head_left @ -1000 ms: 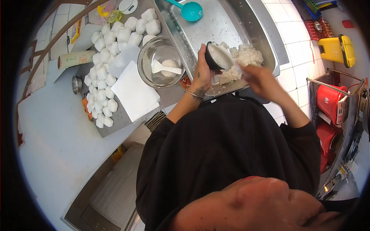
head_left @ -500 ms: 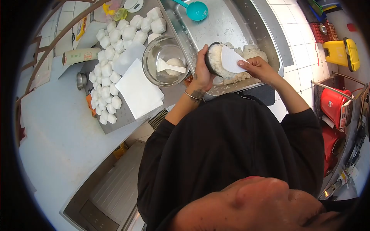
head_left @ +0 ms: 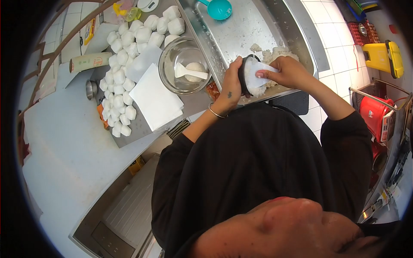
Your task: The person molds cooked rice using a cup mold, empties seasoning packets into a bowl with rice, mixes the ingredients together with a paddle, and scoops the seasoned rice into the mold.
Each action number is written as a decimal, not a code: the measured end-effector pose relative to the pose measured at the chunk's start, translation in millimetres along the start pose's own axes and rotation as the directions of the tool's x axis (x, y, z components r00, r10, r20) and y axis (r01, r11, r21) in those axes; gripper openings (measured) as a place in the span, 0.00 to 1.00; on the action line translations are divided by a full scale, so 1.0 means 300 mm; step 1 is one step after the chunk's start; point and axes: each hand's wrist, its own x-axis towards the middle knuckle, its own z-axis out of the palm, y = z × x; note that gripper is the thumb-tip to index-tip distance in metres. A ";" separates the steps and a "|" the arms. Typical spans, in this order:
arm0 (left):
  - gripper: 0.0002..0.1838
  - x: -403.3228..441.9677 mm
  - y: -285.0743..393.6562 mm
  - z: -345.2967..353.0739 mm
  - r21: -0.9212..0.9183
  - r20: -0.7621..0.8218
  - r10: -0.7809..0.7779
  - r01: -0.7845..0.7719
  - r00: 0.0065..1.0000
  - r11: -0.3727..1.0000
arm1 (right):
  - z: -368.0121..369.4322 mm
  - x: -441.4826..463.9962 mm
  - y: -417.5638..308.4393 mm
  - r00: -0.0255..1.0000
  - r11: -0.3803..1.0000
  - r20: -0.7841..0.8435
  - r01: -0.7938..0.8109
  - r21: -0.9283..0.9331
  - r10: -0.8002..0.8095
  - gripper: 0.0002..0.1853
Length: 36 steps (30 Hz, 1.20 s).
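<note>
My left hand (head_left: pixel 231 85) is wrapped round a dark-rimmed bowl (head_left: pixel 243 76), tipped on its side with its mouth facing right. White rice (head_left: pixel 258 90) shows at the bowl's mouth. In my right hand (head_left: pixel 287 73) is a white flat scraper (head_left: pixel 254 69), pinched between thumb and fingers and pressed against the rice. Both hands are over the near end of a deep metal tray (head_left: pixel 243 38). More loose rice (head_left: pixel 279 53) lies heaped in that tray, partly behind my right hand. The bowl's inside is mostly hidden by the scraper.
Left of the tray stands a clear bowl (head_left: pixel 165 74) holding a white spoon (head_left: pixel 192 73) and a pale round lump (head_left: pixel 197 67). Several white wrapped bundles (head_left: pixel 127 39) and paper sheets (head_left: pixel 155 101) cover the counter. A turquoise scoop (head_left: pixel 219 9) lies in the tray's far end.
The bowl has moved slightly right and turned more onto its side, towards the heaped rice. My right hand has brought the scraper closer over the bowl's mouth.
</note>
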 end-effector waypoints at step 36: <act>0.17 -0.013 -0.091 0.035 0.064 -0.125 0.496 -0.492 0.859 0.868 | 0.143 -0.170 -0.064 0.837 0.528 0.528 -0.515 0.675 0.143 0.32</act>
